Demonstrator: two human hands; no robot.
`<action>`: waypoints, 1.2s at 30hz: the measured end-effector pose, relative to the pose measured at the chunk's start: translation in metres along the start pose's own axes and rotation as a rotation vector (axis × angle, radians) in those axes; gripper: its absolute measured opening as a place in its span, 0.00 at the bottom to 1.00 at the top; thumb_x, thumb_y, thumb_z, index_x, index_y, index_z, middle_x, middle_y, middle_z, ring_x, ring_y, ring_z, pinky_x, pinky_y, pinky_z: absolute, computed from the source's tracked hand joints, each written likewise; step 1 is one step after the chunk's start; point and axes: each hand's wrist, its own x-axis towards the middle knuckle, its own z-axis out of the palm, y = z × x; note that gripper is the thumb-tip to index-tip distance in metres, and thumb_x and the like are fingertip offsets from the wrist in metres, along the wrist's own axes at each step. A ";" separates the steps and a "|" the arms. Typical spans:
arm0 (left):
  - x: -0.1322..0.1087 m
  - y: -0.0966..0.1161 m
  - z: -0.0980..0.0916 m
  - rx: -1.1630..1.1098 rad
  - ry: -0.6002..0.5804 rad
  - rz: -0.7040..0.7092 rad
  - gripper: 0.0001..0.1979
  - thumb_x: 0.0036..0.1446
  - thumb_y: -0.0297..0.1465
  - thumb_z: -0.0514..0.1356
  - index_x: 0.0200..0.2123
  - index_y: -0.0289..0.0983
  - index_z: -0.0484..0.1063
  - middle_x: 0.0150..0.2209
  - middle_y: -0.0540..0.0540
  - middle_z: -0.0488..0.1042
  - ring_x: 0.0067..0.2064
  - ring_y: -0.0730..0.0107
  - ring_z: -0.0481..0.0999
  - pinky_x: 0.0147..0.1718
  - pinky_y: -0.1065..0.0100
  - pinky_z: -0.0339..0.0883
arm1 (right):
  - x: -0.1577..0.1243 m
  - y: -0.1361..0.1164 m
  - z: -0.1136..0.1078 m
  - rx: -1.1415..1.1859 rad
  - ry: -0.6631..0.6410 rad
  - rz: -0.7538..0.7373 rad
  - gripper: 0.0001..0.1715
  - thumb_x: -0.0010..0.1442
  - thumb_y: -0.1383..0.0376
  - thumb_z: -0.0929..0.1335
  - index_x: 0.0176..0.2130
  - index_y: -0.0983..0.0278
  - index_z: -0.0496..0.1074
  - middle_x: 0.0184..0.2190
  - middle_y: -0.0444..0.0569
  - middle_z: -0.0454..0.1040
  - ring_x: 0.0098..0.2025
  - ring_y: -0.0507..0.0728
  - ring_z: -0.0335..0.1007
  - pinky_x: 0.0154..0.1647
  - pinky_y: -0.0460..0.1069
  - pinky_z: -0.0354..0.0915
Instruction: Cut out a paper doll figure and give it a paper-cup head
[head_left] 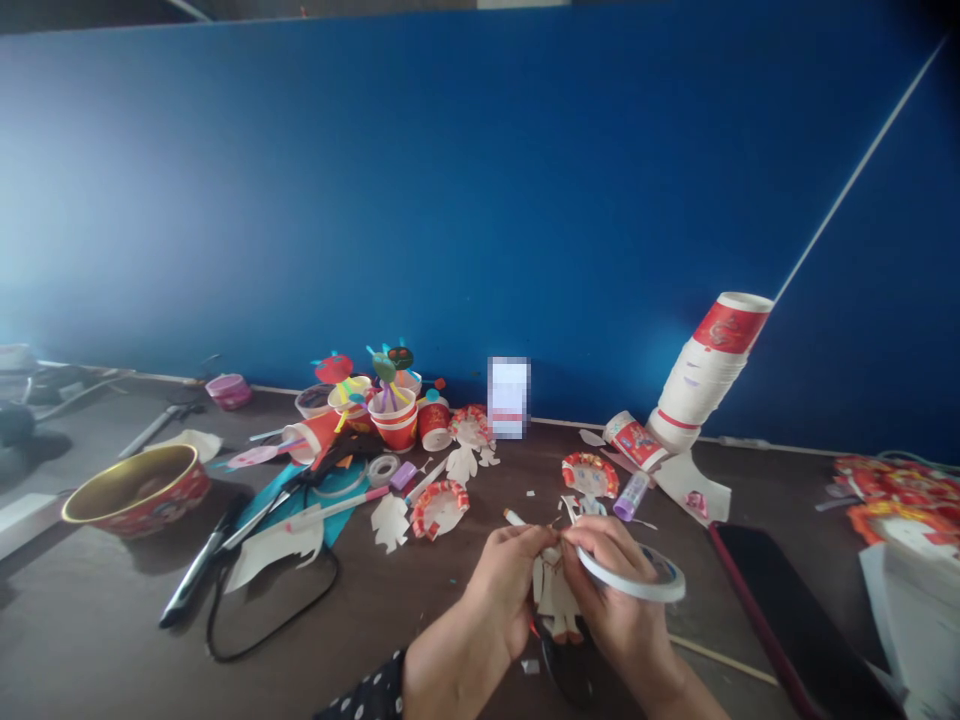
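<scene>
Both hands meet low in the middle of the head view, over a small paper figure cutout [555, 598] with a pale coat and brown feet. My left hand [506, 580] is closed in a pinch at the figure's upper edge. My right hand [615, 590] is closed too, its fingertips touching the same edge. A roll of white tape [670, 588] hangs round its fingers, with a short strip end by the thumb. The figure's top is hidden behind the fingers. Just beyond them lies a red-rimmed paper piece [590, 472] with a drawn figure, beside a purple glue stick [632, 496].
A leaning stack of paper cups [697, 375] stands at the back right, near a dark phone [795, 610]. Decorated cups [394, 425], a gold-rimmed bowl [139, 490], a hot-styling-tool-like black and silver object [199, 570] and paper scraps [390, 522] lie leftward. A blue partition [450, 200] rises behind.
</scene>
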 end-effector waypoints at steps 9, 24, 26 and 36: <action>-0.002 0.012 -0.002 0.027 -0.026 0.102 0.10 0.41 0.34 0.62 0.22 0.33 0.67 0.16 0.49 0.68 0.16 0.74 0.66 0.17 0.70 0.63 | -0.002 0.007 0.001 0.431 0.156 0.487 0.11 0.59 0.62 0.60 0.33 0.63 0.70 0.27 0.47 0.70 0.30 0.57 0.67 0.31 0.50 0.64; 0.002 0.013 -0.005 0.237 0.025 0.235 0.11 0.41 0.33 0.62 0.26 0.30 0.73 0.19 0.46 0.71 0.21 0.73 0.68 0.23 0.71 0.61 | 0.010 0.026 -0.024 0.042 -0.165 0.672 0.10 0.51 0.67 0.57 0.34 0.60 0.64 0.21 0.40 0.70 0.23 0.55 0.72 0.26 0.46 0.62; 0.002 0.013 -0.005 0.258 0.026 0.246 0.09 0.41 0.32 0.61 0.25 0.30 0.72 0.19 0.47 0.71 0.20 0.75 0.67 0.22 0.72 0.59 | 0.011 0.028 -0.029 -0.131 -0.302 0.651 0.09 0.52 0.67 0.58 0.33 0.60 0.64 0.21 0.42 0.74 0.27 0.57 0.74 0.27 0.47 0.60; 0.005 0.014 -0.006 0.417 0.074 0.291 0.07 0.42 0.30 0.58 0.18 0.32 0.69 0.12 0.54 0.62 0.15 0.82 0.55 0.15 0.75 0.45 | 0.009 0.030 -0.030 -0.617 -0.632 0.497 0.10 0.50 0.68 0.61 0.30 0.62 0.70 0.30 0.54 0.76 0.34 0.63 0.71 0.27 0.50 0.57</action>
